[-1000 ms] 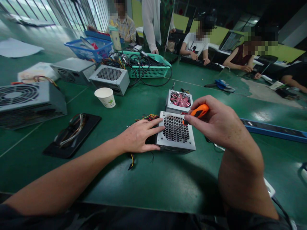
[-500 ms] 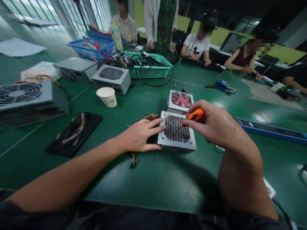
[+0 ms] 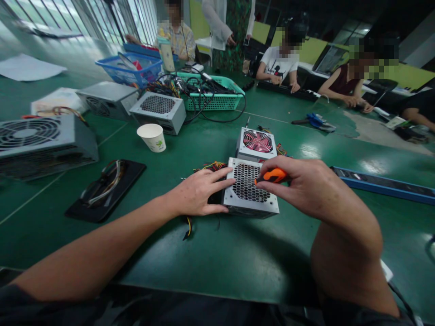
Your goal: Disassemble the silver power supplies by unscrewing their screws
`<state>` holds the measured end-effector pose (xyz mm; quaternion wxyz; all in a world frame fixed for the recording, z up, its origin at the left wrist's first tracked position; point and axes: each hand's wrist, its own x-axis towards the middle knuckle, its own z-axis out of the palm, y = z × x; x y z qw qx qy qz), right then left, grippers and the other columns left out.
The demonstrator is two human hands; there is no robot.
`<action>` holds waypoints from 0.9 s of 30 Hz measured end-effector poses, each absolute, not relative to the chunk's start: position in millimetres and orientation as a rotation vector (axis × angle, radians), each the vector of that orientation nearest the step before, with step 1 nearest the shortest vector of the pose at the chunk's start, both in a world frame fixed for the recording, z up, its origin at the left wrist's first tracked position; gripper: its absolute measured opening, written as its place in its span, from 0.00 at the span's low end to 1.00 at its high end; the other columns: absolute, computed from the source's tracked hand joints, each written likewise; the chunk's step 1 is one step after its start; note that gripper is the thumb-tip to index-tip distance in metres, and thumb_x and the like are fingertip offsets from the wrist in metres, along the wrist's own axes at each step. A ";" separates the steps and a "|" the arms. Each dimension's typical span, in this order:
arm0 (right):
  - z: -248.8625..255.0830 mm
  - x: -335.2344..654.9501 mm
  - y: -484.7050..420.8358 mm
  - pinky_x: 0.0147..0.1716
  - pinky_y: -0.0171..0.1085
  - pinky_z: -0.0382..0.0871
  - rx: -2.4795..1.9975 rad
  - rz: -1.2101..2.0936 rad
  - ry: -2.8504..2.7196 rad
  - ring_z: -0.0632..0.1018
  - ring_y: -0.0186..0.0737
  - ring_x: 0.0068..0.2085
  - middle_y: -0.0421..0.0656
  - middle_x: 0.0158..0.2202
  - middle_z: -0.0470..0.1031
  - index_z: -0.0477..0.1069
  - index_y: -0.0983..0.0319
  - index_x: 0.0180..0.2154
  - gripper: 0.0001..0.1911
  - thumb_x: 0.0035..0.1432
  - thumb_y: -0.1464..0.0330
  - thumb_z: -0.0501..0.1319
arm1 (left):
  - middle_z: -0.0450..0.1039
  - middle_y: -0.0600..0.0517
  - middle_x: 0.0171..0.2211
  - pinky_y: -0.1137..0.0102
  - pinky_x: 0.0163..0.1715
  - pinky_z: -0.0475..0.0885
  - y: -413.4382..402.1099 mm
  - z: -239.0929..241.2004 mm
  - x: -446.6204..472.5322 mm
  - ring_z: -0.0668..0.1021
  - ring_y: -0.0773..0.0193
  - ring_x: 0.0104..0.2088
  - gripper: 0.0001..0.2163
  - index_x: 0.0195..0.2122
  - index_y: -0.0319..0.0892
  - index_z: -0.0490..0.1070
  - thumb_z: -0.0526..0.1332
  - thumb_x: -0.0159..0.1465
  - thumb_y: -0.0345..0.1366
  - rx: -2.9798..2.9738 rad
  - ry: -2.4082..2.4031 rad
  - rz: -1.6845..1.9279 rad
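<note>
Quick update: my right hand (image 3: 306,185) dropped vs a sec ago, so the screwdriver (image 3: 273,175) lies flatter now, w/ the orange handle low over the right side of the PSU (image 3: 249,199) grille. Fingers closed round the handle, can't rly see the tip. Left hand (image 3: 197,192) hasn't budged: open, flat, fingertips on the PSU's left edge. PSU's mid tabletop (image 3: 220,253), just near of the red-fan unit (image 3: 257,141). Driver's down at the work imo.

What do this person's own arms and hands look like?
The left hand and right hand are ungloved, with no ring, watch or band showing. The left forearm and right forearm are bare; no sleeve reaches them. Dark cloth shows at the bottom edge.
</note>
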<state>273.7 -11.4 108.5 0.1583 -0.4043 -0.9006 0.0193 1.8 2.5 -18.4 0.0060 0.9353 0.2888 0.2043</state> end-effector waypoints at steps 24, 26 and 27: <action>108.7 287.9 1.1 0.30 0.41 0.72 -1.319 0.108 -2.209 0.79 0.43 0.32 0.43 0.39 0.79 0.68 0.55 0.51 0.22 0.56 0.59 0.69 | 0.56 0.33 0.70 0.52 0.56 0.71 1.8 -16.7 2.5 0.74 0.44 0.60 0.34 0.66 0.37 0.63 0.60 0.66 0.56 2.926 0.910 0.642; 110.3 288.3 1.8 0.30 0.40 0.71 -1.336 0.036 -2.234 0.78 0.42 0.31 0.43 0.38 0.79 0.70 0.56 0.48 0.19 0.57 0.59 0.69 | 0.57 0.33 0.70 0.52 0.56 0.71 2.0 -17.2 2.4 0.74 0.44 0.60 0.34 0.66 0.37 0.63 0.61 0.66 0.56 2.927 0.909 0.648; 111.3 288.6 1.8 0.30 0.40 0.70 -1.337 0.001 -2.250 0.78 0.42 0.31 0.43 0.37 0.79 0.71 0.56 0.47 0.17 0.57 0.59 0.69 | 0.57 0.33 0.70 0.52 0.57 0.71 2.0 -17.3 2.3 0.74 0.44 0.60 0.34 0.66 0.37 0.63 0.61 0.66 0.55 2.927 0.908 0.649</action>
